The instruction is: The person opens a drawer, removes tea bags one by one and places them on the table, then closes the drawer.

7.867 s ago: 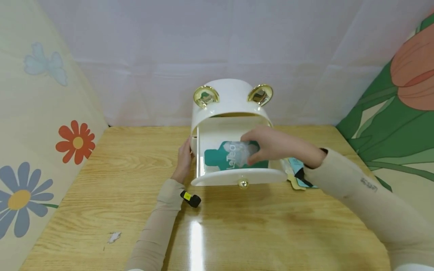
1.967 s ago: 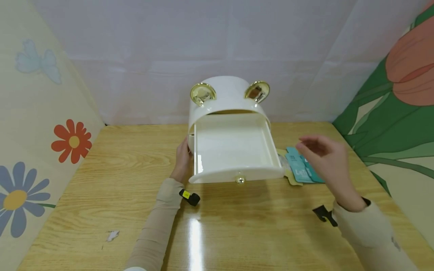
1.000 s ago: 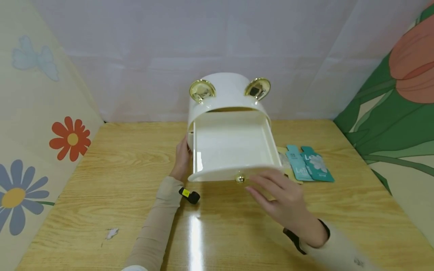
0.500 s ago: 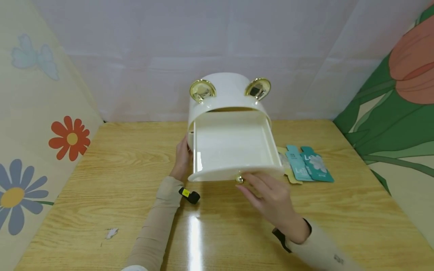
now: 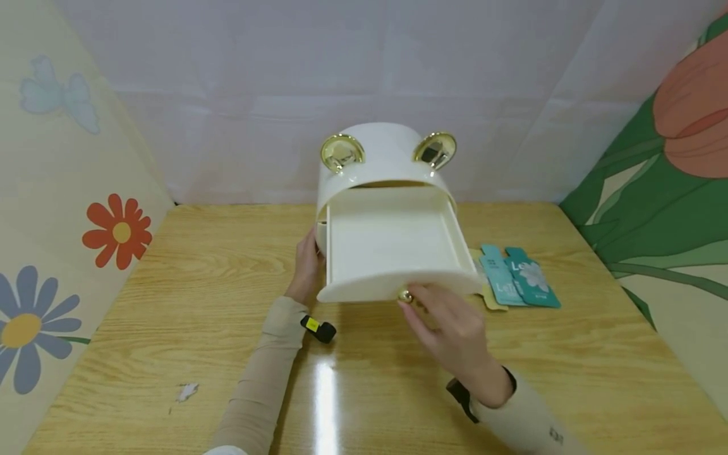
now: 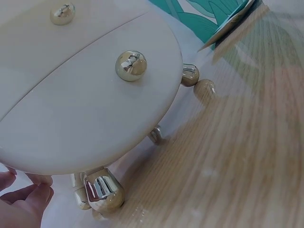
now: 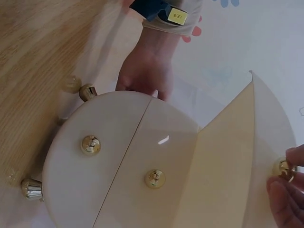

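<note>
A white rounded drawer box (image 5: 382,148) with gold ears stands on the table. Its top drawer (image 5: 392,240) is pulled out and nothing lies in it. With thumb and fingers, my right hand (image 5: 455,328) pinches the gold knob (image 5: 405,295) on that drawer's front; the right wrist view shows this grip at its edge. My left hand (image 5: 306,265) holds the box's left side, its fingers (image 6: 38,192) bent against the rim in the left wrist view. Two lower fronts with gold knobs (image 7: 155,179) are closed.
Teal flat packets (image 5: 534,278) and a yellowish one (image 5: 493,300) lie on the wooden table (image 5: 227,265), right of the box. A white scuffed patch (image 5: 188,392) marks the table at front left. A pale cloth wall (image 5: 256,126) stands behind.
My right hand has taken a teal packet out of the drawer to the pile on the right, then moved to the knob. The drawer front now tips up slightly. My left hand stays put.
</note>
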The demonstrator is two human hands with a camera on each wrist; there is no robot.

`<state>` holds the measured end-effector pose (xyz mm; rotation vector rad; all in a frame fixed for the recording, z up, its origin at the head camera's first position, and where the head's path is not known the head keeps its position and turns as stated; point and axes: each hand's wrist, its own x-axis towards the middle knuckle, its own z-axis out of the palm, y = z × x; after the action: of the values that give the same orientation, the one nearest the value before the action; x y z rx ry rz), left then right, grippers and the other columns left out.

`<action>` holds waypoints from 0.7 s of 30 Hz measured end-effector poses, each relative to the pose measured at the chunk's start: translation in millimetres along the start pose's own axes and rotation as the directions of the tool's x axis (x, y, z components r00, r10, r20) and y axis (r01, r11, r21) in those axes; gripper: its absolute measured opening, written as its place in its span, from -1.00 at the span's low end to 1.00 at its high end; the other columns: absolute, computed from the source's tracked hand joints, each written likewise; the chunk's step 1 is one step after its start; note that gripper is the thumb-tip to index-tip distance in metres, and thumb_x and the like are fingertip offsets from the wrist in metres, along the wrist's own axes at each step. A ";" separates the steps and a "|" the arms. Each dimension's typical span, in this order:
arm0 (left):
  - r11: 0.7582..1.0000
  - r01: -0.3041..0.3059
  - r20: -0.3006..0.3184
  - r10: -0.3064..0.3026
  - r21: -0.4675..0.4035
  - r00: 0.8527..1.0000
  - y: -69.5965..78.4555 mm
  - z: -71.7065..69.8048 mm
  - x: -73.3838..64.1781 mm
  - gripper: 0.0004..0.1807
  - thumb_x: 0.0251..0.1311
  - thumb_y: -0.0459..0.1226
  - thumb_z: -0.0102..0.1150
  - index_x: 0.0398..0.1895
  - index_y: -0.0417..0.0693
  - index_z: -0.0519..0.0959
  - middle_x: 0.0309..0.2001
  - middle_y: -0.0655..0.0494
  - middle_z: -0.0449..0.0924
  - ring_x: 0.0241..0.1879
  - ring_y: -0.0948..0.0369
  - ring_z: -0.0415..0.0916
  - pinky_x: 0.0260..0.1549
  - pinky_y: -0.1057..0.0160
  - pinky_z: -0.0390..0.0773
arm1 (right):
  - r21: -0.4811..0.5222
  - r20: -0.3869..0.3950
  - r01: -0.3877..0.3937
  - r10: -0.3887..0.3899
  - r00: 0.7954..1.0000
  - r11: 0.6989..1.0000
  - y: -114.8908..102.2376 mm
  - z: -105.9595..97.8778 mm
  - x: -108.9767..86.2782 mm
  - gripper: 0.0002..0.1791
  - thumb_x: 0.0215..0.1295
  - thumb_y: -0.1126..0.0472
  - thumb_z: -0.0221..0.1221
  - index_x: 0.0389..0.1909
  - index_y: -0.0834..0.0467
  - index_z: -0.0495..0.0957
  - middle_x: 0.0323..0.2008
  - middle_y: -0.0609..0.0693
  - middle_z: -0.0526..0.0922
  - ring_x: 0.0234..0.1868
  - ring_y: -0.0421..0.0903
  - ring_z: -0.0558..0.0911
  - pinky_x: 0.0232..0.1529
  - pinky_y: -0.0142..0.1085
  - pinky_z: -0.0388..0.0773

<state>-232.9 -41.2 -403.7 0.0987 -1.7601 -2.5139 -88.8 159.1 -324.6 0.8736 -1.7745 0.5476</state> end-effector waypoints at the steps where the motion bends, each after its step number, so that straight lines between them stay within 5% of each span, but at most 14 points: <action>1: 1.000 -0.004 -0.003 0.004 -0.003 1.000 0.2 0.3 -0.1 -0.58 0.36 -0.02 -0.21 -0.13 -0.16 0.50 -0.32 0.17 0.50 -0.31 0.31 0.43 -0.30 0.41 0.46 | -0.006 -0.007 -0.003 0.003 1.000 1.000 0.2 0.0 1.2 -0.70 0.28 0.14 0.08 -0.47 0.31 0.57 -0.56 0.06 0.61 -0.65 -0.13 0.52 -0.68 -0.38 0.47; 14: 0.997 -0.025 -0.042 0.021 -0.079 0.999 -0.3 2.7 1.6 -0.57 0.39 -0.17 -0.23 -0.01 -0.39 0.44 -0.33 0.16 0.53 -0.32 0.33 0.48 -0.34 0.44 0.51 | -0.027 -0.038 -0.036 0.035 0.999 0.999 7.4 0.4 13.2 -0.67 0.28 0.09 0.09 -0.41 0.32 0.57 -0.51 0.09 0.63 -0.61 -0.08 0.57 -0.64 -0.31 0.53; 21: 1.000 -0.020 0.006 0.020 -0.005 1.000 -1.7 -0.5 0.7 -0.53 0.39 -0.06 -0.26 -0.02 -0.27 0.46 -0.32 0.14 0.50 -0.34 0.32 0.44 -0.35 0.41 0.48 | -0.047 -0.007 -0.061 0.061 0.998 0.997 11.9 2.9 15.3 -0.65 0.30 0.06 0.07 -0.39 0.31 0.58 -0.49 0.09 0.63 -0.58 -0.08 0.57 -0.62 -0.29 0.53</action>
<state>-233.5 -41.1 -405.5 0.0723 -1.7479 -2.5071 -102.8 159.9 -310.9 0.7865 -1.8063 0.5446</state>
